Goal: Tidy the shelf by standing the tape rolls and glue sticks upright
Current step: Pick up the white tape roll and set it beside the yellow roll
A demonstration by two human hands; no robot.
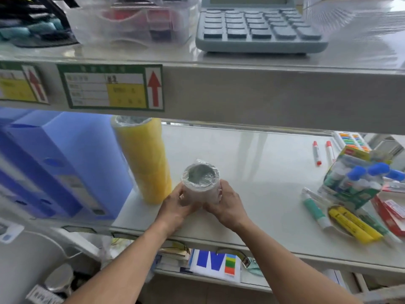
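Both hands, left hand (175, 205) and right hand (225, 202), have fingers wrapped on the white tape roll (200, 185), upright just right of the yellow tape stack (142, 161). Advise seating its base flat on the shelf (252, 172) before release; glue sticks (350, 222) lie well right.

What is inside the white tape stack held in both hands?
Clear wrap covers the open top of the white tape stack, with a dark hollow core visible beneath. The left hand and right hand hide its lower sides and base.
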